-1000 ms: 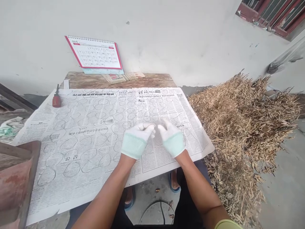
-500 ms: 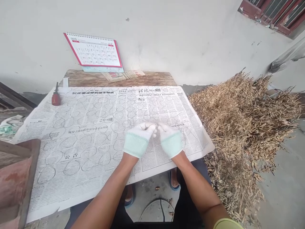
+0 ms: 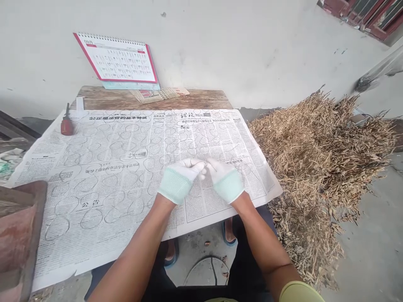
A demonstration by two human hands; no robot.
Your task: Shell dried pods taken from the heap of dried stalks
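Observation:
Both my hands wear white knit gloves with pale green cuffs and meet over the newspaper (image 3: 126,226). My left hand (image 3: 190,167) is closed, thumb and fingers pinching one end of a thin dark wire (image 3: 211,165). Close against it, my right hand (image 3: 217,170) is also closed in a pinch on the wire; its fingers are slightly blurred. Most of the wire is hidden by the fingertips. Many thin, dark wavy lines and loops cover the newspaper; whether they are loose wires or drawn marks is hard to make out.
A red-handled screwdriver (image 3: 67,123) stands at the newspaper's far left. Behind are a desk calendar (image 3: 121,61) and a folded paper (image 3: 154,95) on the wooden table (image 3: 204,98). Dry stalks (image 3: 308,147) are heaped at the right; a wooden chair (image 3: 40,218) is at the near left.
My right hand has shifted slightly and turned, and a short dark piece of the wire now shows at its fingers. The view has moved a little.

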